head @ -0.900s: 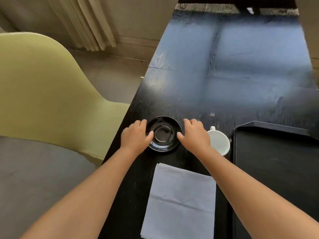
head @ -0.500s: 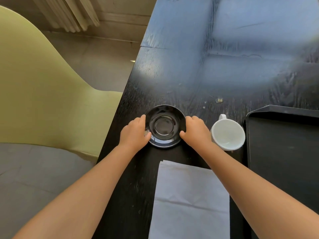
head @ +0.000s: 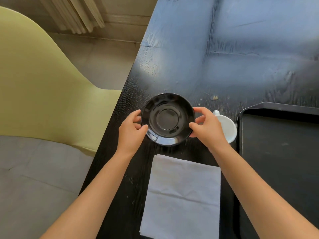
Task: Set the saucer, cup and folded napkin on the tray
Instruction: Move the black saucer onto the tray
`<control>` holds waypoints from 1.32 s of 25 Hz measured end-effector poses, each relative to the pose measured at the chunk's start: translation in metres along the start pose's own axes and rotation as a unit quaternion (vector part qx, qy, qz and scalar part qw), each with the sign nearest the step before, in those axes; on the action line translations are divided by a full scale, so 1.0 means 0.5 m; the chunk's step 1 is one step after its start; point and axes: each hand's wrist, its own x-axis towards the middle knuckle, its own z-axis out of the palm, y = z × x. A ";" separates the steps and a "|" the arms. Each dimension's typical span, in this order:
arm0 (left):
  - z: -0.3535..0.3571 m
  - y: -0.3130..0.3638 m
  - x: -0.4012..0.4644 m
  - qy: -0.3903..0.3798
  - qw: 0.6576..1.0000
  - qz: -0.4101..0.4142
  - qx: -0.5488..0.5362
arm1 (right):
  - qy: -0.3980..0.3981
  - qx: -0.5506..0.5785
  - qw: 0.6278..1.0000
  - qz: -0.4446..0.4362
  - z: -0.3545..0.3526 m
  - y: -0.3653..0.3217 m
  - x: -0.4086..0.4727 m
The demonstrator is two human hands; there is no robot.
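A glossy black saucer point(head: 167, 119) is held just above the dark table, near its left edge. My left hand point(head: 131, 131) grips its left rim and my right hand point(head: 206, 129) grips its right rim. Behind my right hand stands a white cup point(head: 227, 127), partly hidden, with its handle pointing away from me. A pale unfolded napkin point(head: 182, 197) lies flat on the table between my forearms. The black tray point(head: 279, 152) sits at the right, running out of view.
The dark wooden table point(head: 233, 57) stretches away ahead. A yellow-green chair point(head: 39, 87) with a grey seat cushion stands close to the table's left edge. A few crumbs point(head: 214, 97) lie beyond the saucer.
Both hands have closed on the saucer's rims and raised it off the table; it now looks larger and closer. The view has tilted down and nearer to the table.
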 end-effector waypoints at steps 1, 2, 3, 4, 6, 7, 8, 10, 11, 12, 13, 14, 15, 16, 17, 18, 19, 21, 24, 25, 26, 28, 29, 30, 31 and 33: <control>0.001 0.025 -0.017 0.005 0.999 -0.010 -0.032 | 0.000 0.028 1.000 0.003 -0.031 -0.010 -0.017; 0.009 0.055 -0.035 0.004 0.998 -0.011 -0.063 | 0.003 0.051 0.999 0.004 -0.071 -0.017 -0.035; 0.022 0.088 -0.054 -0.002 0.996 -0.007 -0.092 | 0.009 0.071 0.997 -0.002 -0.115 -0.022 -0.054; 0.039 0.123 -0.072 -0.014 0.993 0.001 -0.120 | 0.017 0.091 0.996 -0.012 -0.161 -0.025 -0.071; 0.087 0.191 -0.102 -0.066 0.982 0.019 -0.175 | 0.035 0.133 0.990 -0.023 -0.254 -0.018 -0.097; 0.119 0.219 -0.112 -0.098 0.977 0.022 -0.190 | 0.046 0.148 0.988 -0.021 -0.299 -0.004 -0.103; 0.151 0.242 -0.118 -0.124 0.973 0.020 -0.193 | 0.057 0.153 0.986 -0.017 -0.336 0.013 -0.105; 0.229 0.272 -0.127 -0.151 0.973 0.014 -0.174 | 0.083 0.152 0.985 0.002 -0.401 0.064 -0.102; 0.273 0.280 -0.133 -0.153 0.976 0.015 -0.156 | 0.095 0.152 0.984 0.014 -0.430 0.094 -0.099; 0.314 0.285 -0.140 -0.147 0.981 0.020 -0.127 | 0.103 0.156 0.982 0.026 -0.454 0.125 -0.096; 0.354 0.284 -0.146 -0.138 0.985 0.030 -0.096 | 0.109 0.160 0.980 0.039 -0.471 0.159 -0.091; 0.390 0.281 -0.152 -0.129 0.989 0.041 -0.067 | 0.111 0.165 0.979 0.053 -0.483 0.192 -0.086; 0.422 0.274 -0.154 -0.119 0.991 0.051 -0.043 | 0.110 0.168 0.977 0.067 -0.490 0.224 -0.079; 0.450 0.267 -0.156 -0.109 0.992 0.056 -0.020 | 0.108 0.171 0.976 0.080 -0.494 0.253 -0.072; 0.473 0.256 -0.153 -0.099 0.993 0.058 0.002 | 0.103 0.172 0.975 0.091 -0.493 0.277 -0.064; 0.491 0.247 -0.151 -0.094 0.994 0.055 0.026 | 0.099 0.174 0.975 0.100 -0.490 0.296 -0.056; 0.511 0.238 -0.148 -0.093 0.993 0.049 0.049 | 0.094 0.175 0.974 0.109 -0.490 0.314 -0.047; 0.540 0.223 -0.144 -0.092 0.991 0.038 0.087 | 0.086 0.182 0.972 0.123 -0.489 0.336 -0.032; 0.565 0.216 -0.144 -0.087 0.990 0.026 0.105 | 0.082 0.185 0.970 0.137 -0.491 0.355 -0.019; 0.570 0.215 -0.144 -0.082 0.990 0.028 0.108 | 0.082 0.185 0.969 0.139 -0.491 0.359 -0.017; 0.573 0.216 -0.147 -0.075 0.991 0.028 0.110 | 0.084 0.181 0.970 0.141 -0.491 0.362 -0.015; 0.579 0.215 -0.146 -0.063 0.992 0.029 0.108 | 0.086 0.162 0.972 0.145 -0.493 0.366 -0.009; 0.583 0.211 -0.141 -0.059 0.992 0.028 0.106 | 0.085 0.151 0.974 0.148 -0.493 0.366 -0.006; 0.585 0.210 -0.139 -0.055 0.993 0.024 0.104 | 0.085 0.142 0.975 0.150 -0.493 0.366 -0.004; 0.587 0.208 -0.138 -0.052 0.993 0.023 0.101 | 0.085 0.136 0.975 0.153 -0.492 0.365 -0.001; 0.589 0.207 -0.140 -0.047 0.993 0.022 0.102 | 0.085 0.132 0.976 0.154 -0.492 0.362 -0.001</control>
